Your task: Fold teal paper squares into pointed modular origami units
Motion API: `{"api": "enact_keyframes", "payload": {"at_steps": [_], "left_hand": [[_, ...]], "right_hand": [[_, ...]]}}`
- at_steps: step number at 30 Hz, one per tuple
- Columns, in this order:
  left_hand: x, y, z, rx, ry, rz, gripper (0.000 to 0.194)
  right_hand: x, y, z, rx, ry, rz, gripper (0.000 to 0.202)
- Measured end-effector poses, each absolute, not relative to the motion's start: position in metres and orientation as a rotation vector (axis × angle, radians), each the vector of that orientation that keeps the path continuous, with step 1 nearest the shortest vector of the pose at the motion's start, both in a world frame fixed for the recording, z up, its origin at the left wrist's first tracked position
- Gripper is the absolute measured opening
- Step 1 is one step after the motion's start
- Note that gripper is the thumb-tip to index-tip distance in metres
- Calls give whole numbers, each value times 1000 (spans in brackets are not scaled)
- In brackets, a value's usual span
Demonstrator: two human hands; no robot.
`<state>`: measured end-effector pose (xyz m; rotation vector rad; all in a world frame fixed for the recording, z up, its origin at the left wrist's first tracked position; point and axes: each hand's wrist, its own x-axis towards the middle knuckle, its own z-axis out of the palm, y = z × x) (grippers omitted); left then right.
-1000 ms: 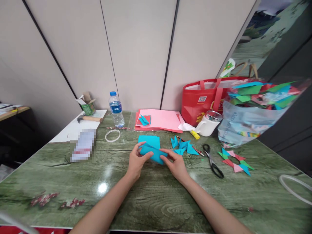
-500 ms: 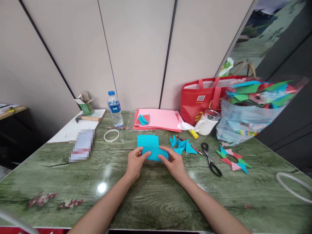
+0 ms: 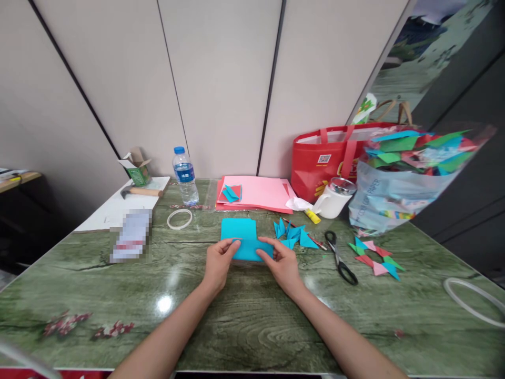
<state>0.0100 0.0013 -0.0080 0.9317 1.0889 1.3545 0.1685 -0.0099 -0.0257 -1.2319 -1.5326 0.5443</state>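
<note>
A blue sheet of paper (image 3: 249, 250), apparently folded into a rectangle, is held between my two hands just above the table. My left hand (image 3: 221, 258) pinches its left end between thumb and fingers. At the right end, my right hand (image 3: 283, 260) grips it with the thumb in front. Right behind it lies a stack of square blue paper (image 3: 238, 228), partly covered by the held piece. Several folded blue paper pieces (image 3: 292, 233) lie to the right of my right hand, with black-handled scissors (image 3: 340, 258) beyond them.
A paper ring (image 3: 379, 258) of coloured points lies right of the scissors. Behind stand a white mug (image 3: 335, 199), a red bag (image 3: 315, 163), a plastic bag (image 3: 389, 197) of folded papers, pink paper (image 3: 258, 192) and a water bottle (image 3: 185, 181). A hammer (image 3: 142, 192) lies at left.
My left thumb has slid a little to the left along the blue paper's upper edge. The right hand keeps its grip almost unmoved. The view has shifted slightly.
</note>
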Motion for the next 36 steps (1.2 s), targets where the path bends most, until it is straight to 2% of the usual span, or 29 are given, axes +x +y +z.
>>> {"api": "enact_keyframes", "payload": {"at_steps": [9, 16, 26, 36], "left_hand": [[10, 1, -9, 913, 1075, 1335, 23], [11, 2, -11, 909, 1075, 1330, 23], [11, 2, -12, 909, 1089, 1333, 23], [10, 3, -13, 930, 1098, 1329, 22]], "right_hand": [[168, -10, -28, -1264, -1456, 593, 37], [168, -8, -29, -1256, -1432, 664, 30], [167, -8, -28, -1237, -1362, 772, 38], [168, -8, -27, -1241, -1381, 786, 34]]}}
